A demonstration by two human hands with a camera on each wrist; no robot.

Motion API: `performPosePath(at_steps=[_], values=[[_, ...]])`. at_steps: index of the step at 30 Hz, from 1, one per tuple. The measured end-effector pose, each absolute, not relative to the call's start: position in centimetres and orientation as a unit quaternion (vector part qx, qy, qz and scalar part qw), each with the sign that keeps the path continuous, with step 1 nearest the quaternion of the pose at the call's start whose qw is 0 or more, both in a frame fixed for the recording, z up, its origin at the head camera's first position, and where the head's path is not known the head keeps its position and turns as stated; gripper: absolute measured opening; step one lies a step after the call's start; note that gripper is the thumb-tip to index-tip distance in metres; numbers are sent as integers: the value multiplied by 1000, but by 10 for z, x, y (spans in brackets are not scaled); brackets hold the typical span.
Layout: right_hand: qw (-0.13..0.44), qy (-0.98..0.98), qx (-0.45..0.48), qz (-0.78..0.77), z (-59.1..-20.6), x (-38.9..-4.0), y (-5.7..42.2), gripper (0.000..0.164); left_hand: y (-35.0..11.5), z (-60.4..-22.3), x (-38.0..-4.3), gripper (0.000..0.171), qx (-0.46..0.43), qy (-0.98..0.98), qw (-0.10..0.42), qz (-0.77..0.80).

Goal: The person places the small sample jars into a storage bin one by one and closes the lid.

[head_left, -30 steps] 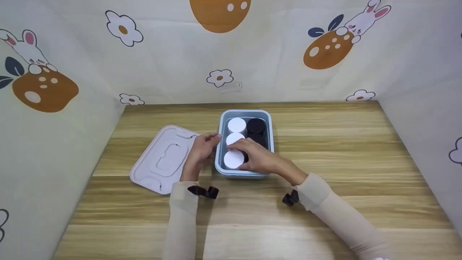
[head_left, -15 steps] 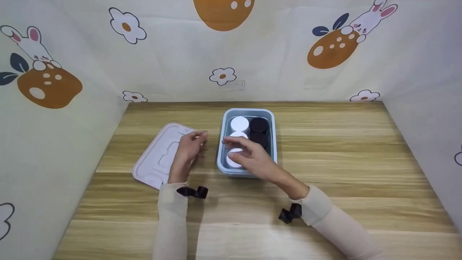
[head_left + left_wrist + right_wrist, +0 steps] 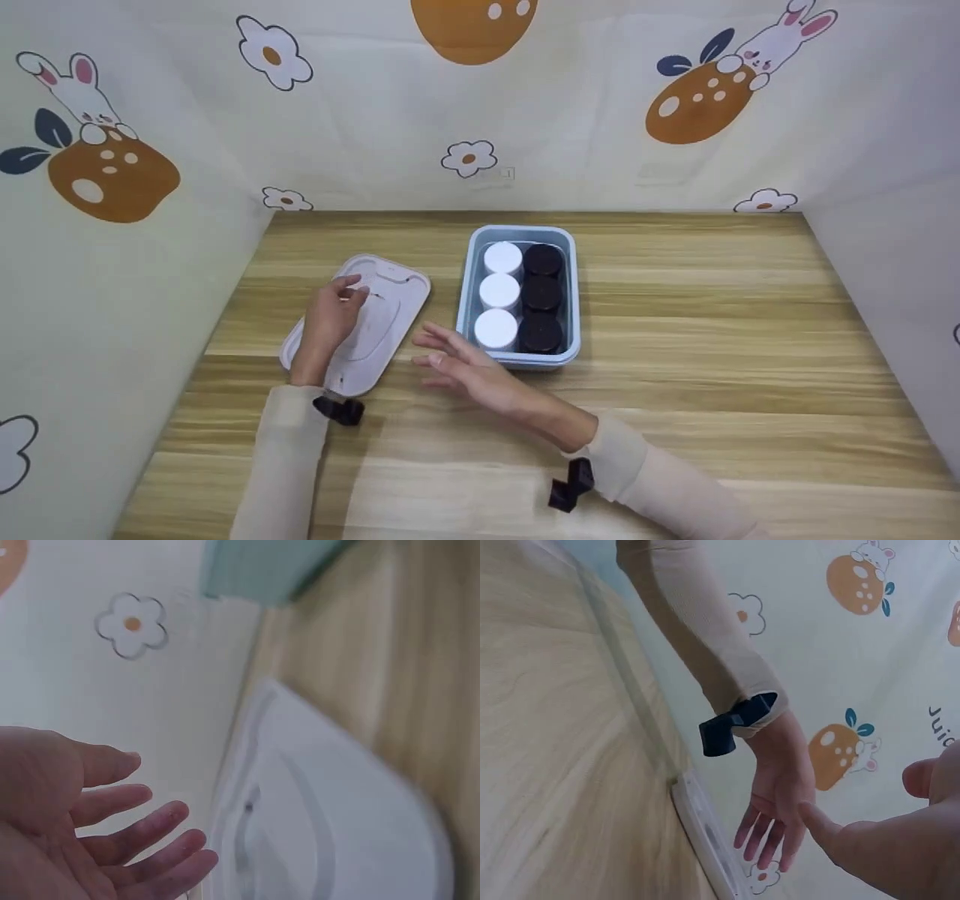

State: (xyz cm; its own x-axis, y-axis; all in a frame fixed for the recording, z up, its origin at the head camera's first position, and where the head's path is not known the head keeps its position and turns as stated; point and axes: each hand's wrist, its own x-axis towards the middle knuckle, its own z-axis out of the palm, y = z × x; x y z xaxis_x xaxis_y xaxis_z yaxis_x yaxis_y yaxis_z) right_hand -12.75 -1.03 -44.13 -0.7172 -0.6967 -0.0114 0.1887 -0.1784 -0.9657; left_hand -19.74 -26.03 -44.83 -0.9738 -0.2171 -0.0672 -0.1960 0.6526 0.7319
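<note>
A light blue box [image 3: 576, 300] stands on the table with three white-topped round containers [image 3: 496, 330] in a row on its left side. Three black-topped ones [image 3: 541, 292] line its right side. To the left lies a pale, flat lid [image 3: 386, 330] with raised ridges, turned at an angle. Over the lid hovers my left hand [image 3: 330, 319], holding nothing; the left wrist view shows its fingers [image 3: 142, 832] loosely extended above the lid's level. My right hand [image 3: 472, 375], also holding nothing, is at the box's near left corner with fingers spread toward the lid.
The wood-grain table [image 3: 690, 337] extends on both sides of the box. A patterned cloth backdrop [image 3: 375, 135] rises behind it and along both sides. A black wrist device [image 3: 572, 486] is strapped to each sleeve.
My right hand has released the nearest white-topped container and moved left out of the box. My left hand has left the box's side and travelled left over the lid.
</note>
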Motion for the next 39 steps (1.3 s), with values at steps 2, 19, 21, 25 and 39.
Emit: performPosePath(at_steps=[2,19,21,25,39], values=[[307,565,-217,-734,-447,-126,-18,60,-269,-450,-196,44,120,-918,9,-379],[328,567,-90,-751,-497,-139,-62,69,-323,-456,-201,65,128,-946,-107,-279],[335,547,-74,-763,-499,-142,-64,71,-324,-457,-200,62,124,-947,-115,-272],[347,514,-51,-783,-504,-145,-65,73,-326,-461,-198,50,113,-955,-110,-252],[364,476,-40,-800,-509,-147,-72,77,-322,-467,-195,36,103,-976,-57,-184]])
